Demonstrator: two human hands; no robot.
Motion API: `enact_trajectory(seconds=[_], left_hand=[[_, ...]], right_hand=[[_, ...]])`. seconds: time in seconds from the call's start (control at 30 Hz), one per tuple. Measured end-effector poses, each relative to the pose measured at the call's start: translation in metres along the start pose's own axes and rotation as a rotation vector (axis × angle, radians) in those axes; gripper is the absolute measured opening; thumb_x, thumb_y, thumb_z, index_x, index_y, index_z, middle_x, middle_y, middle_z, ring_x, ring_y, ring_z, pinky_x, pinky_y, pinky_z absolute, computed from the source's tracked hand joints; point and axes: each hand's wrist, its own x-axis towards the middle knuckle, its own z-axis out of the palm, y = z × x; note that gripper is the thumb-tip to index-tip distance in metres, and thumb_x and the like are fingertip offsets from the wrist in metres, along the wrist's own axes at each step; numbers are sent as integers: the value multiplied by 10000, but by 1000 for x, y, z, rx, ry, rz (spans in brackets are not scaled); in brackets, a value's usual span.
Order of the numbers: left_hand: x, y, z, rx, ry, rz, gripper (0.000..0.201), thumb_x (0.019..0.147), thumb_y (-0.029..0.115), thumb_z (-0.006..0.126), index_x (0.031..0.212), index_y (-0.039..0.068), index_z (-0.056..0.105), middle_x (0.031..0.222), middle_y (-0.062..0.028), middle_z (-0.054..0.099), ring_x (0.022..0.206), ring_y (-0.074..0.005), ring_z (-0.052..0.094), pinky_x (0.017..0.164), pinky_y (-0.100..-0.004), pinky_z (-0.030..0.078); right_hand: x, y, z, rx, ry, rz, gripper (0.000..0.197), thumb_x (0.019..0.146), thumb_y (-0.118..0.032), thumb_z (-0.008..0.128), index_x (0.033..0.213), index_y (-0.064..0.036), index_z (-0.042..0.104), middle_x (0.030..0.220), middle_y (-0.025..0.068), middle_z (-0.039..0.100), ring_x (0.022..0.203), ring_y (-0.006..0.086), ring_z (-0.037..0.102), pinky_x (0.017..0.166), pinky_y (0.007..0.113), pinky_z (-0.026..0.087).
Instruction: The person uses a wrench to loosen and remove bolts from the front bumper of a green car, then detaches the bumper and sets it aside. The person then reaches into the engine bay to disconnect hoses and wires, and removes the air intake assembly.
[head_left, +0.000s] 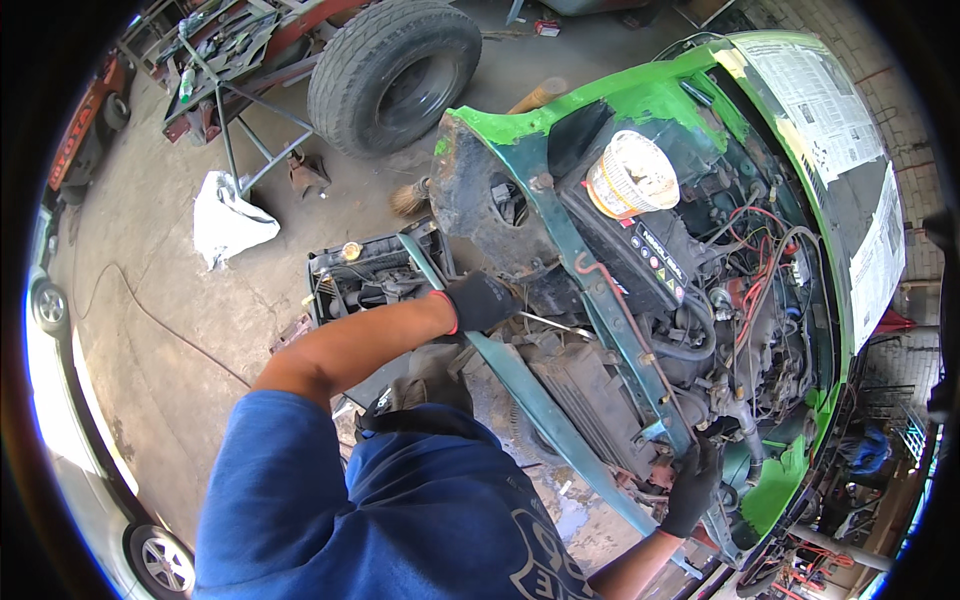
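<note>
My left hand point(482, 302), in a dark glove with a red cuff, is closed at the front of a car's engine bay. From its fingers a thin silvery wrench point(552, 323) points right toward the teal upper crossbar point(625, 335). Below the wrench sits a finned radiator-like core point(590, 405). A separate teal bar point(550, 425) runs slantwise under my left wrist. At the crossbar's right end, my right hand point(694, 490), gloved too, has its fingers curled over the metal. The exact grip of its fingertips is partly hidden.
A black battery point(640, 250) carries a white plastic tub point(632, 175). Hoses and red wires point(755, 285) fill the engine bay. Newspaper point(805, 95) masks the windscreen area. On the floor are a removed black front part point(375, 265), a white sack point(232, 220) and a large tyre point(395, 75).
</note>
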Motion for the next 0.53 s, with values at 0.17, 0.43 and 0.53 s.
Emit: enact_trajectory(seconds=[0.17,0.43,0.53], left_hand=[[9,3,13,-126,14,-50,201,827,165,655,1016,96,648,859,-108,686,782,-337,704,632,-454,550],[-12,13,-32,-89,51,-10,312,836,141,642,1147,111,649,974,-93,681,880,-305,715,678,-454,557],[-12,14,-28,-131,114,7,468,823,167,672,1288,135,628,1037,-97,702,918,-305,722,725,-459,567]], right_hand=[[1,-11,0,3,38,4,299,991,-205,617,1164,30,681,1119,213,652,1042,398,624,908,476,478],[4,-17,0,-78,42,21,306,997,-220,604,1159,27,687,1152,225,671,1068,411,629,926,480,478],[4,-12,1,-76,20,55,328,993,-246,613,1207,-13,701,1178,229,671,1078,401,635,933,477,479]])
